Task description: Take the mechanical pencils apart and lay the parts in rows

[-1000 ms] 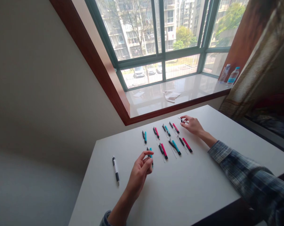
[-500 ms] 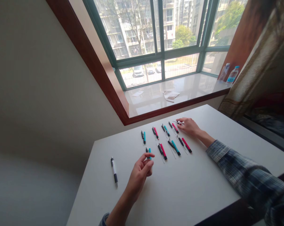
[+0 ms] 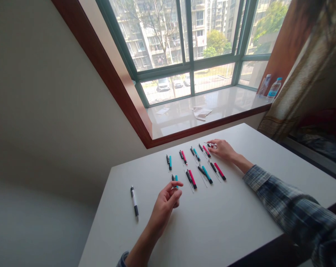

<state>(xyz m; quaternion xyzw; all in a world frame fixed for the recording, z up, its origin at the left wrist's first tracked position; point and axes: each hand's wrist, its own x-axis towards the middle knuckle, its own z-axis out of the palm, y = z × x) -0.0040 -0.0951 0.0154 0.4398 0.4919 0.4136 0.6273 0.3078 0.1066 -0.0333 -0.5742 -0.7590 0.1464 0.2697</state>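
Note:
My right hand (image 3: 222,149) rests at the far end of the table, its fingers closed on small pen parts (image 3: 213,145); a thin dark tip sticks out past the fingertips, and the rest is covered. Beside it lie a red pen barrel (image 3: 206,151) and a black grip piece (image 3: 201,147). My left hand (image 3: 168,198) hovers in front of the rows, index finger stretched out, the others loosely curled, nothing visible in it. Behind its index finger a teal barrel (image 3: 176,179) is partly hidden. Two rows of taken-apart pens, red and teal barrels with black pieces and thin refills, lie between the hands.
A whole white-and-black pen (image 3: 134,203) lies apart on the left of the white table (image 3: 212,226). Past the table, the window sill (image 3: 179,124) carries a crumpled cloth (image 3: 202,112) and plastic bottles (image 3: 274,88). A curtain (image 3: 298,74) hangs at the right.
My right hand has shifted very slightly over the pen parts. My left hand keeps its pose, and the pens lie as before.

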